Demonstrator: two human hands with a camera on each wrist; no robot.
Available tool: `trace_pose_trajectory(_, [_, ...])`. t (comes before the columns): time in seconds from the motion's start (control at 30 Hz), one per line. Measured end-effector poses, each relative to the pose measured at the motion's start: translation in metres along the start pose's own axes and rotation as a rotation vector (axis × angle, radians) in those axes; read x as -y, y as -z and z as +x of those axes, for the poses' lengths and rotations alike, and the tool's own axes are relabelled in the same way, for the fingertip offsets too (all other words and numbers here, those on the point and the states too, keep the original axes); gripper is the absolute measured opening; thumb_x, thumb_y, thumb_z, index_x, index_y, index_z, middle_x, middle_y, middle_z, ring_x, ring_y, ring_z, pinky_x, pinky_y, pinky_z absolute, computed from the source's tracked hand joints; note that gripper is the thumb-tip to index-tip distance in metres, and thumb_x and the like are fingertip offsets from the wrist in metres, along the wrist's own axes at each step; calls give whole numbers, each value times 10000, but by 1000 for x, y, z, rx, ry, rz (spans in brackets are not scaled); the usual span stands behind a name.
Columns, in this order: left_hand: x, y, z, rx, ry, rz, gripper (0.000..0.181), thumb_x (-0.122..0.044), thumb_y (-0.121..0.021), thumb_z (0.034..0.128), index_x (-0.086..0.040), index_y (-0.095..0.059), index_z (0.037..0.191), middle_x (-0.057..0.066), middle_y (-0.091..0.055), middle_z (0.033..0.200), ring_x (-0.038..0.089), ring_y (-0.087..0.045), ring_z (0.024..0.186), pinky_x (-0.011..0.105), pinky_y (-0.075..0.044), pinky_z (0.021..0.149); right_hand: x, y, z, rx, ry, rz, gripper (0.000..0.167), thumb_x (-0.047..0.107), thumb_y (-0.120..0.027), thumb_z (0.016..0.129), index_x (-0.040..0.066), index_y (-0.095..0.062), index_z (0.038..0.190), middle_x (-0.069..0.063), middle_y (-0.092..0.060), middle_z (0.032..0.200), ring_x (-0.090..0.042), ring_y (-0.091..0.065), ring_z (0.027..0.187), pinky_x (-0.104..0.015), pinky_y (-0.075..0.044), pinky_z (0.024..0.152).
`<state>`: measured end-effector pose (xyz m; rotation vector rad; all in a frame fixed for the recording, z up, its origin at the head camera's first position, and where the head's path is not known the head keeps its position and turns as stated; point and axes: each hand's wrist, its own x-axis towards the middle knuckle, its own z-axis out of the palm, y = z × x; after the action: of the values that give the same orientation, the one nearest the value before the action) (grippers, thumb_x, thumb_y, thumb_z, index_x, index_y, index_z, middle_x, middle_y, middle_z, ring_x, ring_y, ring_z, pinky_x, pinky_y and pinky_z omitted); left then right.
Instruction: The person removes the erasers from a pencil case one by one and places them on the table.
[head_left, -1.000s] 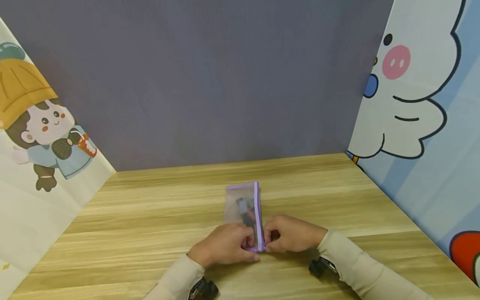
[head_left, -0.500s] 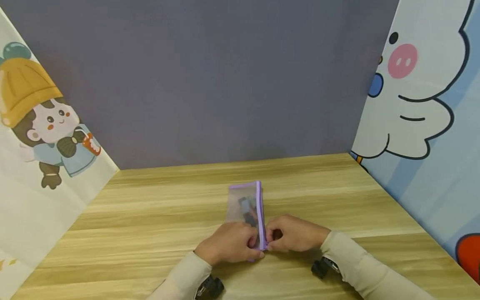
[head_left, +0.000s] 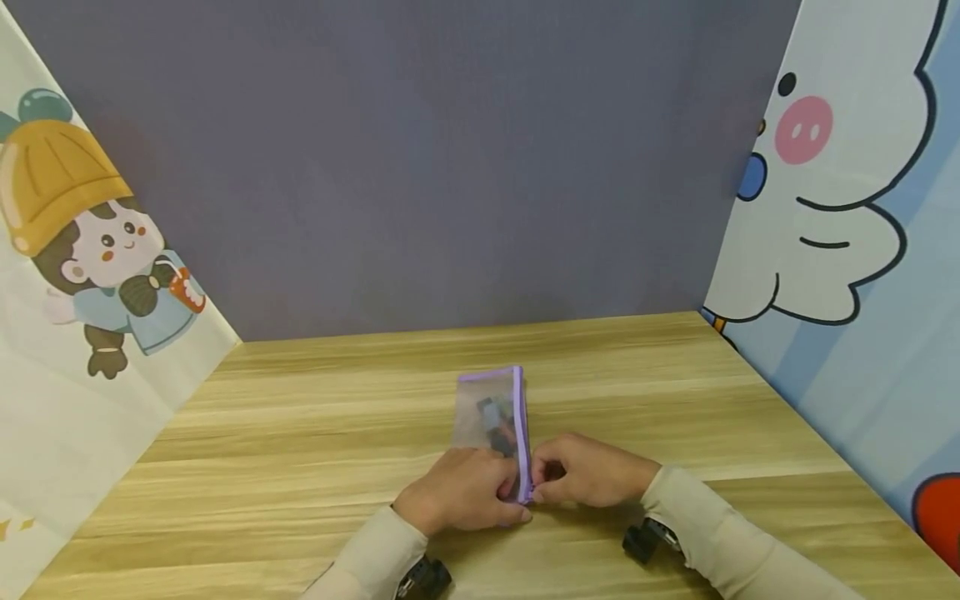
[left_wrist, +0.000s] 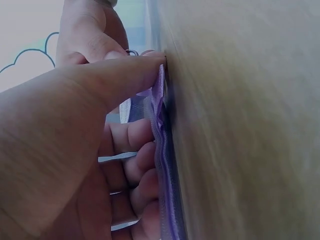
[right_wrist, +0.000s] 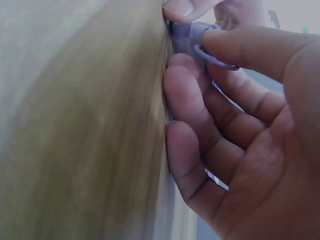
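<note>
A translucent mesh zipper pouch (head_left: 468, 421) with purple edging lies flat on the table, its zipper side facing right. Some dark and light-blue items (head_left: 492, 417) show through the mesh; their kind is unclear. My left hand (head_left: 467, 490) grips the pouch's near end, with the thumb (left_wrist: 135, 75) at the corner and the other fingers curled against the purple edge. At that same corner, my right hand (head_left: 592, 471) pinches the zipper pull, whose purple ring (right_wrist: 216, 61) shows beside the thumb. The slider itself is mostly hidden by fingertips.
The wood-grain table (head_left: 315, 433) extends around the pouch. A grey panel (head_left: 465, 167) stands at the back, with cartoon-printed panels at the left (head_left: 45, 450) and right (head_left: 862, 400). A black wrist camera (head_left: 643, 540) sits under the right wrist.
The head view has shifted slightly, so the whole scene sits a little further right. Both hands stay at the pouch's near corner with almost no visible movement.
</note>
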<state>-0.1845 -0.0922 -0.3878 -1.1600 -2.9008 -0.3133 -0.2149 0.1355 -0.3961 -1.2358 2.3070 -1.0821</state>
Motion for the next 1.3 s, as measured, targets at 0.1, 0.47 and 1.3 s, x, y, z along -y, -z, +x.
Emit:
trace_pose_trajectory(0.1, [0, 0, 0, 0, 3, -2, 412, -545, -762, 819, -269, -497, 666, -177, -456, 619, 7, -423, 530, 209, -345, 480, 0, 0, 0, 1, 2, 20, 137, 198, -730, 920, 227, -637, 823, 122, -628, 809, -14, -552, 694, -214, -479, 617])
trace_pose_trajectory(0.47, [0, 0, -1, -16, -58, -11, 365, -433, -713, 862, -271, -475, 638, -158, -428, 633, 12, -393, 543, 210, -316, 496, 1, -1, 1, -15, 25, 23, 129, 258, -712, 941, 215, -652, 835, 114, -639, 819, -16, -546, 693, -207, -465, 601])
trace_pose_trajectory(1.3, [3, -2, -2, 2, -99, -89, 343, -264, -661, 892, -236, -432, 638, -197, -357, 505, -34, -304, 433, 183, -265, 423, -3, 1, 0, -32, -2, 27, 57, 199, -702, 943, 195, -703, 886, 119, -638, 800, -25, -549, 707, -216, -471, 622])
